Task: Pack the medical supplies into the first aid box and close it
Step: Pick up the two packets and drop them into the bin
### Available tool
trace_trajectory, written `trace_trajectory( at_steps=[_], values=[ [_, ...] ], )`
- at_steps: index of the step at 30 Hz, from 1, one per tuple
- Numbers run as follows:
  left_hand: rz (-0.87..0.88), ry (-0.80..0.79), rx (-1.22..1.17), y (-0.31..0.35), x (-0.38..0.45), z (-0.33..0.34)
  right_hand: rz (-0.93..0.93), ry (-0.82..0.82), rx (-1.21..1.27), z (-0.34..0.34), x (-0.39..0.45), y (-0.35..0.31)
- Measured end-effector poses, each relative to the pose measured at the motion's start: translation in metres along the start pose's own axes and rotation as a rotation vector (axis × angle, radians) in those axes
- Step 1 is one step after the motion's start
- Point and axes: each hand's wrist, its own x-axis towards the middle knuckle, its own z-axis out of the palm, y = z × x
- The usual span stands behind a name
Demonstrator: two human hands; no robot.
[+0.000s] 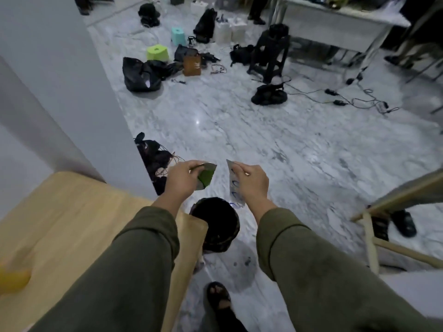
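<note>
A wooden table fills the lower left. Above its corner the left hand pinches a green-lined wrapper piece — beside it, apart, the right hand grips a clear printed wrapper piece, both over a dark bin on the marble floor.

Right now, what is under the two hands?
A dark-lined bin stands on the floor below the left hand and right hand. Its inside looks black; any contents cannot be seen.
</note>
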Motion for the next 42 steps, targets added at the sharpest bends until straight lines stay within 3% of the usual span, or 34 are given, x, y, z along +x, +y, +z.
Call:
trace_trajectory(
  at_steps=[3, 10, 21, 25, 30, 42],
  values=[
    [-0.093, -0.105, -0.070, -0.019, 0.032, 0.041, 0.067, -0.035, -0.023, 0.013, 0.032, 0.039],
    [-0.214, -0.252, 0.017, -0.081, 0.099, 0.119, 0.252, -0.094, 0.024, 0.061, 0.089, 0.127],
    [-0.330, -0.514, 0.250, -0.139, 0.135, 0.167, 0.405, -0.348, -0.073, 0.106, 0.119, 0.200],
    [-0.348, -0.558, 0.337, -0.135, 0.138, 0.160, 0.476, -0.464, -0.274, 0.103, 0.121, 0.184],
    [-0.341, -0.536, 0.454, -0.110, 0.133, 0.128, 0.460, -0.494, -0.308, 0.083, 0.125, 0.142],
    [-0.183, -0.212, 0.578, -0.010, 0.064, -0.030, 0.143, -0.394, -0.311, 0.040, 0.066, -0.005]
  ],
)
